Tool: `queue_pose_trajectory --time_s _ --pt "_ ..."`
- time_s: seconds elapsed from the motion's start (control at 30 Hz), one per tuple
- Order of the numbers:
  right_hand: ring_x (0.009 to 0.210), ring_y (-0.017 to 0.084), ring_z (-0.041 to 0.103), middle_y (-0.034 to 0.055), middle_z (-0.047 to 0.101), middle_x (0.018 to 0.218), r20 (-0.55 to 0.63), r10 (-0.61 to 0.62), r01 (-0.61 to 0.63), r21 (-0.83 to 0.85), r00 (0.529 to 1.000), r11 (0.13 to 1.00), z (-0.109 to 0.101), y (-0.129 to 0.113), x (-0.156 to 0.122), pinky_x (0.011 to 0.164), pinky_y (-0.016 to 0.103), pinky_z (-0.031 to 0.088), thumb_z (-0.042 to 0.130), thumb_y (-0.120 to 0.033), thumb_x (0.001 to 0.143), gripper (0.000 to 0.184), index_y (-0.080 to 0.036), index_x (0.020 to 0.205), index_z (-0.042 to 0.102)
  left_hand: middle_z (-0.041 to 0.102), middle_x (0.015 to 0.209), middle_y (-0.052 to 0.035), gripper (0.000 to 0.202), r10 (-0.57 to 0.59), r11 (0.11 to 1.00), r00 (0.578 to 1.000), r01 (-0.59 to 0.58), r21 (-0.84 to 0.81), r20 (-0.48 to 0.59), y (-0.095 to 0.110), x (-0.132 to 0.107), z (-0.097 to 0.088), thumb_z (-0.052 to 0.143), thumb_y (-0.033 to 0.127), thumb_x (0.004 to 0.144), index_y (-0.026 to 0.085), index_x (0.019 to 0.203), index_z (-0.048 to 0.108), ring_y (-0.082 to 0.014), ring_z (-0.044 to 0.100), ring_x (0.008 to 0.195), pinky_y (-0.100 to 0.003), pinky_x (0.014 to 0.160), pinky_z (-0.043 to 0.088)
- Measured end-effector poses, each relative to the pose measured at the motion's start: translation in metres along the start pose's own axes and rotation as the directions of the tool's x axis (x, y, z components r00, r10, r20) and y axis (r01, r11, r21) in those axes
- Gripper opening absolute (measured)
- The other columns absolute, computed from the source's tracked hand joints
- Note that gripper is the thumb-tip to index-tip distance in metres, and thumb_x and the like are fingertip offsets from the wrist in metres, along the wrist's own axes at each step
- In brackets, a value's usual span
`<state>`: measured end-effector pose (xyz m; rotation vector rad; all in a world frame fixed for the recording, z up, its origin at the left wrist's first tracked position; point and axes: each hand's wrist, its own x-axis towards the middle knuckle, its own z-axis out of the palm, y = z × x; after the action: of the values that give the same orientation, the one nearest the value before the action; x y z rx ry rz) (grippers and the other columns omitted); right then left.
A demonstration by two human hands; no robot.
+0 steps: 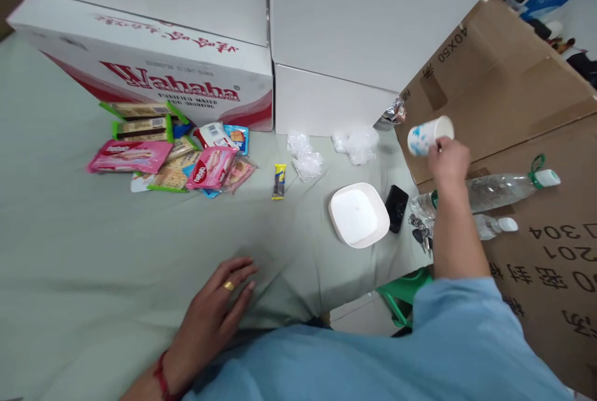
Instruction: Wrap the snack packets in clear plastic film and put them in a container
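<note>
At the right, my right hand grips a white paper cup with blue marks, tipped on its side in the air. Below that hand lie a large clear plastic bottle and a smaller bottle, partly hidden by my forearm. My left hand, with a gold ring, rests near the cloth's front edge, fingers spread and holding nothing. A white square bowl stands between my hands, beside a black phone. Keys lie close to my right forearm.
Packaged snacks are heaped at the left before a Wahaha carton. One small yellow packet lies mid-cloth, near crumpled clear plastic bags. White boxes wall the back, and a brown cardboard sheet borders the right.
</note>
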<state>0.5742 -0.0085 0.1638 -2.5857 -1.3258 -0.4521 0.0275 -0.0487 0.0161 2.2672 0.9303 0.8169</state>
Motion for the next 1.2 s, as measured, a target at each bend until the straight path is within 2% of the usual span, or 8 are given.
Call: queue_pose_trajectory --time_s 0.13,0.23,0.43,0.53,0.67,0.8,1.07,1.2 --pt "0.121 0.027 0.064 0.0339 0.062 0.133 -0.046 0.066 -0.069 -0.057 0.997 0.996 0.01 -0.034 0.107 0.095 0.037 0.041 0.045 -0.019 0.102 0.042 0.007 0.131 0.062 0.07 0.119 -0.0074 0.024 -0.075 0.991 0.995 0.082 0.107 -0.07 -0.006 -0.022 -0.005 0.05 0.038 0.106 0.028 0.119 0.068 -0.021 0.076 0.099 -0.032 0.084 0.064" --pt "0.132 0.025 0.058 0.0387 0.047 0.148 -0.033 0.025 -0.025 -0.007 0.999 1.0 0.022 -0.052 0.132 0.098 0.033 0.039 0.049 -0.027 0.101 0.056 0.012 0.141 0.049 0.069 0.121 -0.0079 0.026 -0.133 0.979 0.986 0.146 0.143 -0.098 -0.006 -0.028 -0.005 0.05 0.04 0.106 0.027 0.121 0.067 -0.0222 0.076 0.1 -0.035 0.084 0.064" --pt "0.111 0.027 0.067 0.0227 0.072 0.121 0.114 -0.159 0.14 0.164 0.981 0.977 0.079 -0.046 0.057 0.1 0.036 0.047 0.056 -0.017 0.093 0.028 -0.005 0.109 0.075 0.072 0.117 -0.006 0.025 -0.131 0.987 0.987 0.139 0.086 -0.094 -0.013 -0.022 -0.001 0.052 0.039 0.104 0.026 0.114 0.072 -0.0207 0.075 0.099 -0.032 0.086 0.062" --pt "0.094 0.025 0.07 0.0132 0.077 0.094 0.26 -0.078 -0.007 0.308 0.962 0.951 0.095 -0.027 0.004 0.092 0.036 0.051 0.06 -0.022 0.091 0.02 -0.013 0.097 0.077 0.075 0.107 -0.0045 0.026 -0.138 0.99 0.99 0.138 0.021 -0.026 -0.02 -0.007 0.003 0.051 0.039 0.104 0.025 0.108 0.073 -0.019 0.075 0.09 -0.029 0.079 0.061" --pt "0.076 0.018 0.069 0.009 0.076 0.082 0.449 0.031 -0.27 0.478 0.893 0.836 0.092 -0.005 -0.037 0.075 0.03 0.056 0.064 -0.027 0.088 0.018 -0.013 0.092 0.074 0.076 0.1 -0.0042 0.027 -0.144 0.989 0.989 0.144 -0.034 0.018 -0.031 0.026 0.016 0.049 0.031 0.1 0.022 0.103 0.074 -0.0187 0.073 0.086 -0.029 0.078 0.06" --pt "0.067 0.014 0.066 0.0092 0.075 0.083 0.486 0.026 -0.305 0.506 0.874 0.807 0.072 -0.007 -0.048 0.065 0.026 0.056 0.067 -0.036 0.086 0.023 -0.013 0.088 0.071 0.076 0.098 -0.0039 0.031 -0.17 0.981 0.985 0.172 -0.086 0.032 -0.044 0.053 0.032 0.044 0.019 0.091 0.021 0.096 0.074 -0.0186 0.072 0.087 -0.03 0.083 0.058" --pt "0.063 0.013 0.057 0.0046 0.074 0.08 0.5 -0.294 -0.098 0.618 0.814 0.78 0.055 -0.104 -0.055 0.063 0.027 0.049 0.066 -0.046 0.084 0.035 -0.016 0.098 0.076 0.072 0.086 -0.0038 0.024 -0.109 0.978 0.993 0.114 -0.174 0.037 -0.063 0.053 0.05 0.046 0.013 0.088 0.02 0.088 0.069 -0.0173 0.068 0.08 -0.03 0.076 0.055" --pt "0.083 0.019 0.066 0.0085 0.078 0.101 0.359 -0.334 0.126 0.494 0.871 0.861 0.077 -0.171 -0.053 0.085 0.033 0.053 0.06 -0.036 0.09 0.028 -0.019 0.101 0.078 0.071 0.084 -0.0028 0.025 -0.096 0.959 0.995 0.096 -0.267 0.011 -0.064 0.051 0.046 0.045 0.009 0.088 0.019 0.088 0.068 -0.0154 0.067 0.078 -0.028 0.075 0.053"
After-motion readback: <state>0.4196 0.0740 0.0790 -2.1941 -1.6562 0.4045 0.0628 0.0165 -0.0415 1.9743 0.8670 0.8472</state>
